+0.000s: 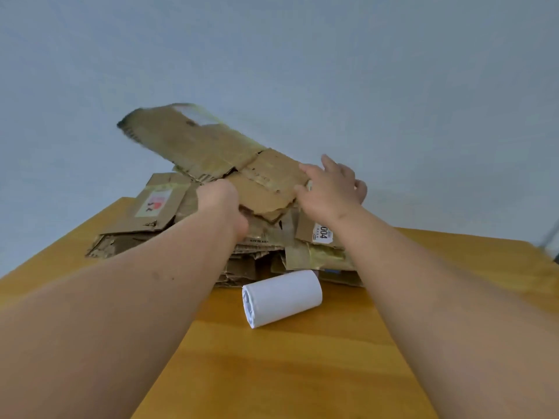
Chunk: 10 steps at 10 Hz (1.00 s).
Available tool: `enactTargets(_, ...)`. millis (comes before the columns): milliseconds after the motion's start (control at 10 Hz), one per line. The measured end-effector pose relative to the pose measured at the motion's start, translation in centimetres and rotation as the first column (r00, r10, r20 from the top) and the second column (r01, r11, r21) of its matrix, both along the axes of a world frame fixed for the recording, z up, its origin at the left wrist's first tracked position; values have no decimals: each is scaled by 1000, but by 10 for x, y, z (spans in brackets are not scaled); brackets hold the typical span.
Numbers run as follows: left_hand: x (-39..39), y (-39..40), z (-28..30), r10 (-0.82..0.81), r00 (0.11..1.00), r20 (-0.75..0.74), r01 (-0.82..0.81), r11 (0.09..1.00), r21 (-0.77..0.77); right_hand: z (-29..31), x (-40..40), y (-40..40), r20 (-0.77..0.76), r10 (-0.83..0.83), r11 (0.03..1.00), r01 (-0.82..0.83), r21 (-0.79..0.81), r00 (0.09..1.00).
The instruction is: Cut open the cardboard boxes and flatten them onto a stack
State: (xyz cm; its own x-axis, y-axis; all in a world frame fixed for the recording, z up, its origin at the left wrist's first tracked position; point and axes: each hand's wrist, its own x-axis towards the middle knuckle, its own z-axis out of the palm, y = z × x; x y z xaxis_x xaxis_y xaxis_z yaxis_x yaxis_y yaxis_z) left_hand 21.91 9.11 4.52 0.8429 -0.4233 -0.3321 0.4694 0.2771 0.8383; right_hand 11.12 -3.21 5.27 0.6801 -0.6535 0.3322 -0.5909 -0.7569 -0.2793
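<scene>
Head view: flattened box [208, 143] tilted above stack [169, 219] on surface [302, 373], far end blurred. Left hand [223, 204] curled around its near edge; right hand [329, 189] spread flat on right end. Likely light, stiff yet creased and floppy; best held at both edges. White roll [282, 297] just beside stack

A flattened brown cardboard box [211, 149], worn and tape-streaked, was tilted up between the left hand [222, 204] and right hand [329, 189]. Beneath both hands lay the stack of flattened boxes [157, 219], uneven, labelled.
</scene>
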Motion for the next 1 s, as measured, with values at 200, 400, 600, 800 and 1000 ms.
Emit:
enactTargets(200, -20, -19, -2, -563, 795, 228, 341, 724, 599, -30, 19, -8, -304, 103, 994, -85, 71, 947)
enactTargets(400, 46, 10, -8, -753, 270, 600, -610, 348, 712, -46, 25, -15, -287, 200, 974, -223, -48, 937)
enactTargets(600, 83, 10, -76, -976, 211, 58, -416, -36, 909, -80, 36, -6, -538, 261, 945, -325, -26, 801)
enactTargets(800, 73, 10, -68, -960, 258, 108, -460, -24, 888, -66, 31, 4, -429, 215, 951, -287, -111, 877)
enactTargets(1000, 39, 21, -32, -939, 230, 256, -500, 112, 859, 24, -39, 33, 331, 290, 928, -349, 134, 898)
